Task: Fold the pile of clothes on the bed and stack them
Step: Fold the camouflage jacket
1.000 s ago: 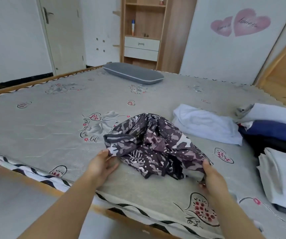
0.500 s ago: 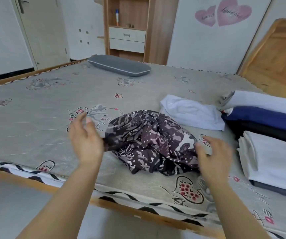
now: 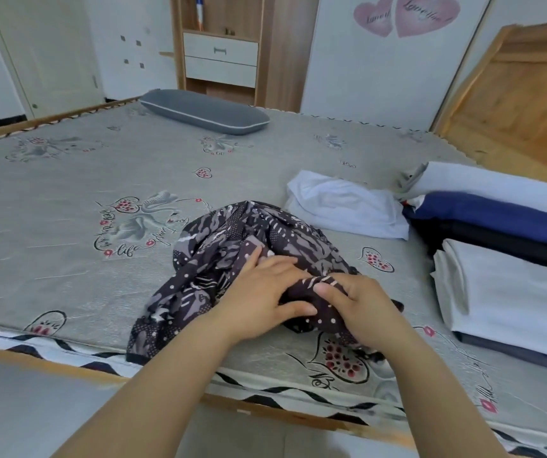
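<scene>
Both forearms reach in from the bottom edge and converge on the patterned garment [image 3: 232, 259], a crumpled dark piece with pale camouflage and dot prints, bunched near the front edge of the bed [image 3: 67, 200]. One corner of it hangs over the striped mattress edge.

Left hand [image 3: 258, 299]: palm down on the near side of the bundle, fingers [image 3: 265, 259] fairly straight and spread, pressing into the cloth. Its thumb lies along the fabric toward the other hand. Looks like a flat press, not a grip, though the fingertips partly sink into the folds, so that is not certain.

Right hand [image 3: 361, 305]: knuckles up, fingers curled over a fold of the garment, thumb [image 3: 326, 287] on top of a striped strip, pinching it. The two hands sit just beside each other, thumbs nearly touching.

White garment [image 3: 348, 206]: loosely laid, unfolded, behind and right of the patterned one, apart from it.

Folded stack [image 3: 509, 223] at the right edge: white on top, then navy, then black. In front of it, a second folded pile [image 3: 513, 292], white over a dark layer.

Grey pillow [image 3: 206, 110] lies at the far side of the bed. Wooden shelf unit [image 3: 221, 54] with drawers stands against the wall behind it.
</scene>
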